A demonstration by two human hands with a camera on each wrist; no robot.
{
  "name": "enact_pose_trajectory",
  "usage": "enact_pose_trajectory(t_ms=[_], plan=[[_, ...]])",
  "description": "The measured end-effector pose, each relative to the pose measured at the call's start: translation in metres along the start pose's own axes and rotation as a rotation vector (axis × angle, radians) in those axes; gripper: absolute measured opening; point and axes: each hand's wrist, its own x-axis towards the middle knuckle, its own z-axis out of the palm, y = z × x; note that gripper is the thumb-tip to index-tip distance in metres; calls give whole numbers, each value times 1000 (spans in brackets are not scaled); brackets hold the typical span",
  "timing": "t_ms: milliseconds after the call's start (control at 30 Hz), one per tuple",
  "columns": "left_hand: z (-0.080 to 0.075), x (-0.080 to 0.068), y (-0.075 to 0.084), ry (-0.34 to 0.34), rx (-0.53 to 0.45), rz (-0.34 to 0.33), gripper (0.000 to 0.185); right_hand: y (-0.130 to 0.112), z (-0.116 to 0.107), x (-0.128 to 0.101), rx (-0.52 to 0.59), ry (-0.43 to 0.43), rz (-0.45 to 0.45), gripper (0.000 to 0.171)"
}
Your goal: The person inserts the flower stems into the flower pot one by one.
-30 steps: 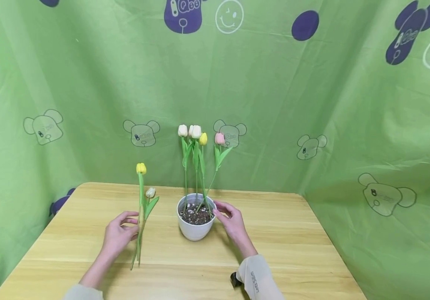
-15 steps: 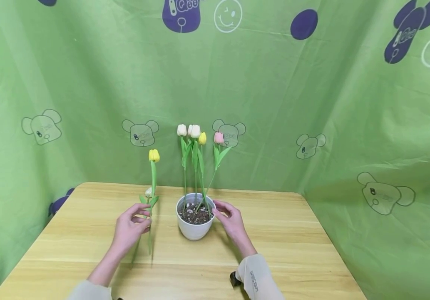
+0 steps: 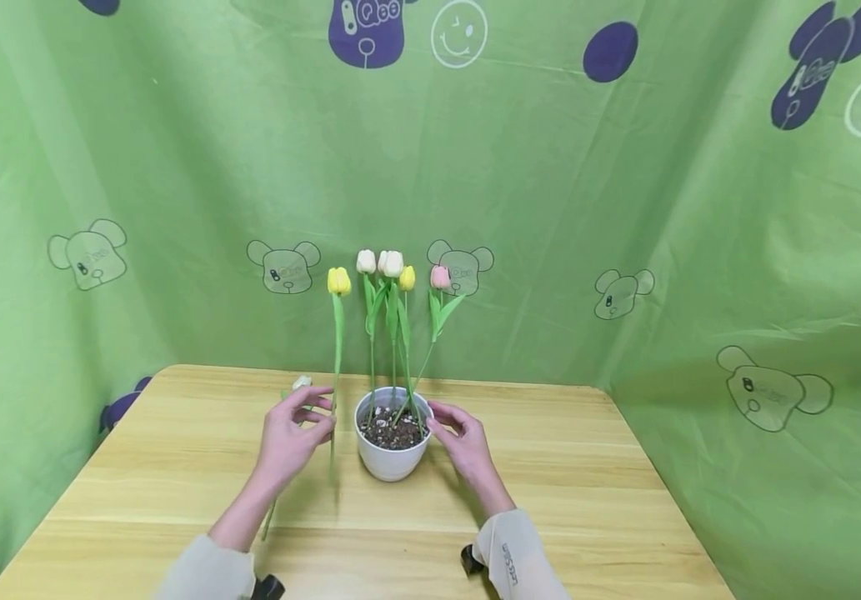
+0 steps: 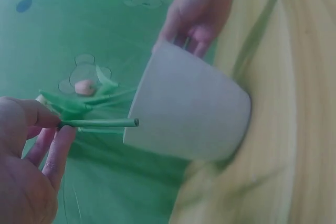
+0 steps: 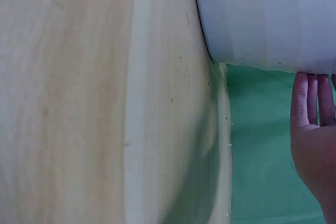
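My left hand [image 3: 291,437] pinches the stem of a yellow tulip [image 3: 338,282] between thumb and fingertips. The flower stands upright just left of a white flower pot [image 3: 392,465]. In the left wrist view the cut end of its green stem [image 4: 105,123] overlaps the pot's wall. My right hand [image 3: 468,450] holds the pot at its right rim, with thumb and forefinger at the edge; the right wrist view has its fingers [image 5: 312,100] against the pot's side. Dark soil [image 3: 392,432] fills the pot, bearing white tulips [image 3: 366,262], another yellow tulip [image 3: 407,278] and a pink tulip [image 3: 440,277].
A white tulip [image 3: 302,382] lies on the wooden table [image 3: 573,467], partly hidden behind my left hand and forearm. A green printed curtain [image 3: 520,192] hangs behind the table and along both sides.
My left hand has carried the yellow tulip rightward and up, from beside the lying white tulip to near the pot. My right hand has stayed at the pot's rim.
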Motion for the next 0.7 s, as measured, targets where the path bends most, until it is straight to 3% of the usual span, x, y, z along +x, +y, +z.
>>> enact_pose_trajectory(t_ms=[267,700], plan=[[19,10,8,-17,-47,59,45,-1,1,-1,-18,6,-2,38],[44,28,15,16,-62,120,44,1,1,0,3,14,1,37]])
